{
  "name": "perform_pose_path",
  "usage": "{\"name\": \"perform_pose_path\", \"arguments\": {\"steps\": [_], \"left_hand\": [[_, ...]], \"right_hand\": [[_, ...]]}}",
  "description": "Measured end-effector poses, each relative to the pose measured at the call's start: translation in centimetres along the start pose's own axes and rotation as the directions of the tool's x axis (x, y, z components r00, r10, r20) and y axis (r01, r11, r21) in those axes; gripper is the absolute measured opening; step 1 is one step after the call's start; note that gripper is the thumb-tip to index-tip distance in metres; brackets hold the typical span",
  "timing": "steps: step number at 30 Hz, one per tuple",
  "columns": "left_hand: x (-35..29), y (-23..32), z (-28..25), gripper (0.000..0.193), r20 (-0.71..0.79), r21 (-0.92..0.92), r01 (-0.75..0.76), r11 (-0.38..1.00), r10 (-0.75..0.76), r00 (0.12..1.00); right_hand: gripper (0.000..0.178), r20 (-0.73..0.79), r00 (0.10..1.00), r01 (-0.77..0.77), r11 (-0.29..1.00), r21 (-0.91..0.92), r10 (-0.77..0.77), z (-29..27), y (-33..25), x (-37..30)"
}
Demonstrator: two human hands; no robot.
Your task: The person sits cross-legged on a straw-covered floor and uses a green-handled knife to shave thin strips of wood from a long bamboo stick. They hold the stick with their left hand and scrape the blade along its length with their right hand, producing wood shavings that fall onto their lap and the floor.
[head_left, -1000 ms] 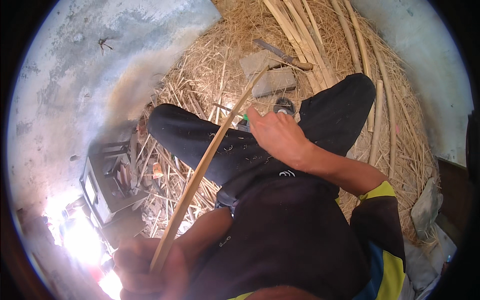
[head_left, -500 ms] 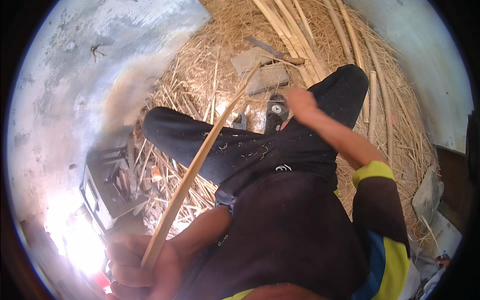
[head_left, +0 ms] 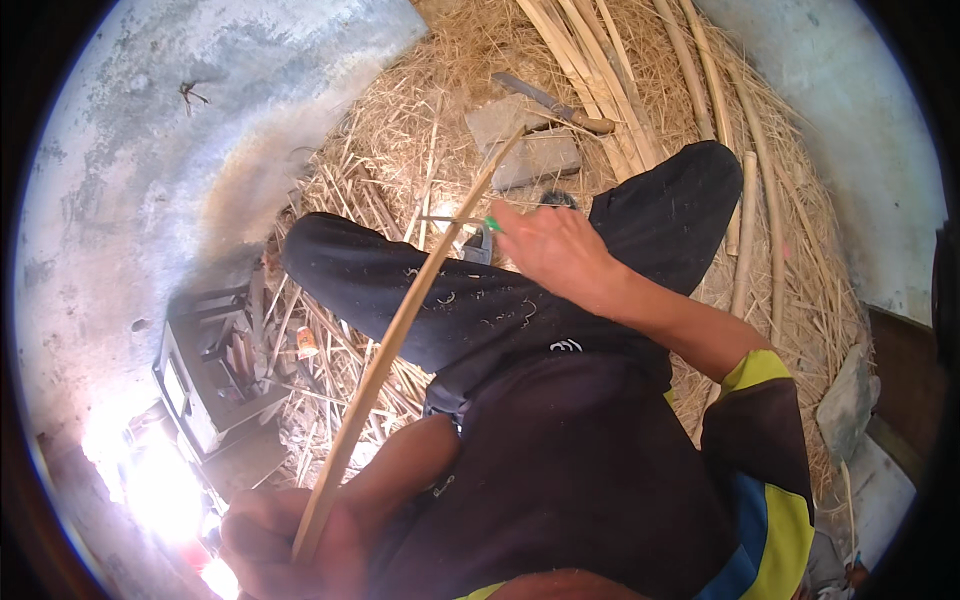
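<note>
Pale strip (head_left: 392,335): runs across the left-centre of the frame, from the lower left to just above the middle, passing over the dark trousers (head_left: 370,285)
Strip's long axis: a steep slant with a slight bend, leaning right as it rises
Strip's ends: the broad end points to the lower left; the thin, tapering end points up and right, toward the grey blocks (head_left: 540,162)
Left hand (head_left: 290,540): lower left of the frame, its grip closed around the strip's broad end, fingers curled
Right hand (head_left: 555,245): centre of the frame, its grip closed around the green handle (head_left: 493,224) of a small knife, only a bit of the handle showing
Small knife's blade (head_left: 437,218): points left, nearly level, crossing the strip's upper part; firm contact cannot be told
Large knife (head_left: 550,102): upper centre, lying by the blocks, blade to the upper left, wooden handle to the right
Long strips (head_left: 590,80): bundled at the top of the frame, right of centre
Poles (head_left: 772,200): upper right, on straw
Open box (head_left: 205,400): lower left, near scattered splints
</note>
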State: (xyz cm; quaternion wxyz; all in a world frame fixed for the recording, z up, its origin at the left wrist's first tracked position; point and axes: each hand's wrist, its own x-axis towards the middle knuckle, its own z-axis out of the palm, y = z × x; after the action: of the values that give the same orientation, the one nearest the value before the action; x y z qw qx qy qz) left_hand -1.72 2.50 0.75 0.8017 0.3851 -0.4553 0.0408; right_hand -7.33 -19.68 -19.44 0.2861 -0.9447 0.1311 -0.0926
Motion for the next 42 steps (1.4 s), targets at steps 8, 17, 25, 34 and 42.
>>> {"name": "perform_pose_path", "arguments": {"steps": [8,17,25,34,42], "left_hand": [[0.1,-0.2,0.7,0.041,-0.064,-0.031,0.004,1.0,-0.006,0.998],[0.6,-0.3,-0.1,0.04,-0.069,0.02,-0.003,1.0,0.004,0.998],[0.4,-0.8,-0.2,0.038,-0.367,0.41,-0.026,0.912,0.191,0.91],[0.1,0.0,-1.2,0.039,-0.107,0.058,-0.032,0.998,0.038,0.993],[1.6,-2.4,0.6,0.041,-0.407,0.759,0.033,0.65,0.434,0.804]], "right_hand": [[0.011,0.042,0.992,-0.115,0.986,-0.124,0.121,2.7,4.8,0.7],[0.016,-0.001,0.988,-0.148,0.959,-0.243,0.153,6.1,8.3,3.1],[0.024,-0.109,0.994,0.002,0.988,0.153,0.015,10.0,12.6,2.1],[0.025,0.011,0.988,-0.155,0.973,0.174,0.156,6.4,7.4,4.2],[0.021,0.015,0.998,-0.061,0.998,-0.026,0.062,10.1,10.3,5.4]]}}
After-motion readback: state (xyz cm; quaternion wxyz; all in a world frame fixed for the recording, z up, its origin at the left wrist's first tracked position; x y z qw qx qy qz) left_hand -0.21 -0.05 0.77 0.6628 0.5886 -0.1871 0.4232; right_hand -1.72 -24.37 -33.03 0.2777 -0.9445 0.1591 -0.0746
